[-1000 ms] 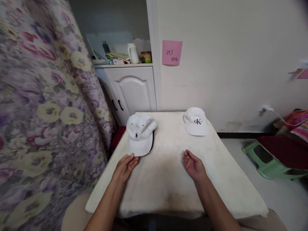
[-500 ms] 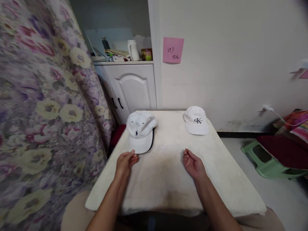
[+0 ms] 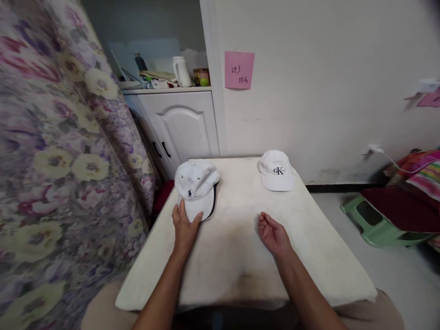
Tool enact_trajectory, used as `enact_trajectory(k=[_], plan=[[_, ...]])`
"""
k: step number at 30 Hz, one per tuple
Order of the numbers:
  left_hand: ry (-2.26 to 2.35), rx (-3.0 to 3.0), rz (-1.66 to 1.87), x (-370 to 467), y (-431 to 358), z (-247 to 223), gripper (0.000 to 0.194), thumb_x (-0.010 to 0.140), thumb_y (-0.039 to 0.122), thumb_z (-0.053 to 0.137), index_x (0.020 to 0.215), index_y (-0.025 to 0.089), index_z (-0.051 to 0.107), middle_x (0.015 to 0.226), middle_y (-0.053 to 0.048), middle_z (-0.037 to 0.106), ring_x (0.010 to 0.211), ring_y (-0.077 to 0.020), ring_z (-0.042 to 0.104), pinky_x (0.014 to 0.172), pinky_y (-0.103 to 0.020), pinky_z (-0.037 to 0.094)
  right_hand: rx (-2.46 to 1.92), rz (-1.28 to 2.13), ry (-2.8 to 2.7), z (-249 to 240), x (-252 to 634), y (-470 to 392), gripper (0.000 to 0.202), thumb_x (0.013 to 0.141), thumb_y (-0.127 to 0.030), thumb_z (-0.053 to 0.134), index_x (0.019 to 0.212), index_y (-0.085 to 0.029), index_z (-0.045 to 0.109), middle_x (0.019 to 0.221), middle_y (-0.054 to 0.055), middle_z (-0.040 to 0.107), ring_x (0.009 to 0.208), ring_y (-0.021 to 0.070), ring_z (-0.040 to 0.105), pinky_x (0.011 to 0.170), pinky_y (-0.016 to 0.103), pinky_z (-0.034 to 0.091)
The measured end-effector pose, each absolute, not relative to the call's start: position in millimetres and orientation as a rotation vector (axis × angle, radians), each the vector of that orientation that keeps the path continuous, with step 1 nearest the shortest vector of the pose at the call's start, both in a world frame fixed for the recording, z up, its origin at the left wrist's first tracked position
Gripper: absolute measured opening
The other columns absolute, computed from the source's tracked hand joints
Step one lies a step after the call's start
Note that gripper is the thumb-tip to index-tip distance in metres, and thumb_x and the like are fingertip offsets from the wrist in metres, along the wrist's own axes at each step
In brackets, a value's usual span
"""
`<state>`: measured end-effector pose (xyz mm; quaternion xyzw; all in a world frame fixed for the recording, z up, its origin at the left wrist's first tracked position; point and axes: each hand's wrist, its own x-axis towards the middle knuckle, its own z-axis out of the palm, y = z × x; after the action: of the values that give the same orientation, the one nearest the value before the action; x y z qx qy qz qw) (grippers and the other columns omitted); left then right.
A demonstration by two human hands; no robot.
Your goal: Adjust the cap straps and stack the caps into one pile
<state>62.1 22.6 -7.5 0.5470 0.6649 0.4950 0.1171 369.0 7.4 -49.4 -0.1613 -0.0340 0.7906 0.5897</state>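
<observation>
A white cap with a small dark emblem (image 3: 195, 179) lies at the left back of the cloth-covered table (image 3: 237, 247), a dark-edged brim showing beneath its own brim. My left hand (image 3: 184, 225) rests on that brim, fingers spread over its left side and thumb at the front edge. At the right back sits a second white cap with CK lettering (image 3: 276, 170). My right hand (image 3: 273, 233) is in front of it, palm up with fingers curled together and nothing in them, apart from both caps.
A floral curtain (image 3: 68, 174) hangs along the left. Behind the table stand a white cabinet (image 3: 185, 128) and a wall with a pink note (image 3: 239, 70). A green stool with a dark red top (image 3: 374, 220) is at the right.
My left hand has gone from pinching the brim's front edge to lying spread across the brim. My right hand keeps its curled pose. The view has shifted slightly.
</observation>
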Motion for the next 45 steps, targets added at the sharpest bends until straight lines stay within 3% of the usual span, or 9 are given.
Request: enact_trajectory(k=[8,14,18,22,27,29,32,39,45], plan=[[2.15,2.172,1.371,92.1,9.4,1.7,0.065,0.093,0.031,0.057,0.151,0.014,0.034,0.165,-0.023,0.008,0.153,-0.0396,0.007,0.12,-0.06,0.015,-0.382,1.833,-0.074,-48.5,368.0,8.2,0.008,0.084,-0.007,0.07,0.091,-0.011,0.071,0.077,0.005,0.074,0.058,0.0086,0.067,0.056,0.017,0.06],[2.036,2.638,0.681,123.0,46.4,23.5,0.057,0.09,0.019,0.054,0.145,0.01,0.045,0.159,-0.022,0.035,0.151,-0.0372,0.023,0.12,-0.053,0.022,-0.383,1.831,-0.058,-46.5,367.8,9.6,0.007,0.084,-0.007,0.07,0.089,-0.011,0.071,0.075,0.004,0.074,0.057,0.0082,0.066,0.055,0.016,0.059],[2.07,2.611,0.637,137.9,81.4,28.0,0.059,0.084,0.014,0.057,0.141,0.004,0.048,0.152,-0.027,0.042,0.147,-0.0427,0.028,0.118,-0.058,0.021,-0.387,1.826,-0.05,-46.0,367.3,10.7,0.007,0.084,-0.007,0.07,0.089,-0.011,0.071,0.075,0.004,0.074,0.057,0.0081,0.066,0.055,0.016,0.059],[1.949,2.658,0.603,146.9,95.9,25.9,0.049,0.085,0.018,0.057,0.133,0.011,0.057,0.128,-0.02,0.065,0.137,-0.0374,0.045,0.118,-0.057,0.022,-0.395,1.828,-0.049,-45.6,367.1,11.7,0.007,0.084,-0.007,0.07,0.088,-0.012,0.071,0.075,0.003,0.074,0.057,0.0082,0.066,0.055,0.016,0.059],[1.948,2.63,0.679,147.6,91.3,27.0,0.038,0.083,0.015,0.056,0.12,0.011,0.062,0.148,-0.026,0.047,0.144,-0.0431,0.032,0.114,-0.066,0.019,-0.397,1.827,-0.044,-45.5,366.9,12.5,0.007,0.084,-0.007,0.07,0.089,-0.012,0.071,0.075,0.003,0.074,0.057,0.0081,0.066,0.055,0.017,0.06],[1.927,2.619,0.695,145.5,91.8,28.0,0.033,0.081,0.013,0.056,0.112,0.011,0.064,0.139,-0.026,0.055,0.142,-0.0442,0.035,0.113,-0.068,0.018,-0.396,1.824,-0.042,-45.1,366.7,12.7,0.007,0.084,-0.007,0.07,0.09,-0.011,0.071,0.074,0.003,0.074,0.056,0.0081,0.066,0.055,0.017,0.06],[1.754,2.664,0.677,143.8,92.4,22.6,0.025,0.082,0.013,0.055,0.104,0.017,0.065,0.114,-0.015,0.07,0.125,-0.0337,0.056,0.114,-0.058,0.028,-0.395,1.819,-0.043,-44.7,366.6,12.8,0.007,0.085,-0.007,0.069,0.09,-0.011,0.07,0.074,0.004,0.074,0.056,0.0082,0.066,0.055,0.017,0.06],[1.647,2.591,0.958,125.2,37.1,-18.3,0.033,0.089,0.018,0.048,0.121,0.016,0.057,0.128,-0.016,0.063,0.126,-0.0282,0.054,0.106,-0.047,0.044,-0.392,1.822,-0.045,-45.3,367.3,11.3,0.007,0.086,-0.008,0.067,0.09,-0.012,0.07,0.075,0.003,0.074,0.057,0.0082,0.065,0.054,0.017,0.059],[1.854,2.359,1.224,89.6,-13.1,-21.1,0.022,0.093,0.018,0.046,0.113,0.017,0.057,0.109,-0.014,0.064,0.106,-0.0306,0.057,0.094,-0.05,0.046,-0.396,1.832,-0.046,-44.7,368.6,10.6,0.006,0.086,-0.008,0.067,0.089,-0.012,0.07,0.075,0.004,0.073,0.057,0.0083,0.065,0.054,0.016,0.059]])
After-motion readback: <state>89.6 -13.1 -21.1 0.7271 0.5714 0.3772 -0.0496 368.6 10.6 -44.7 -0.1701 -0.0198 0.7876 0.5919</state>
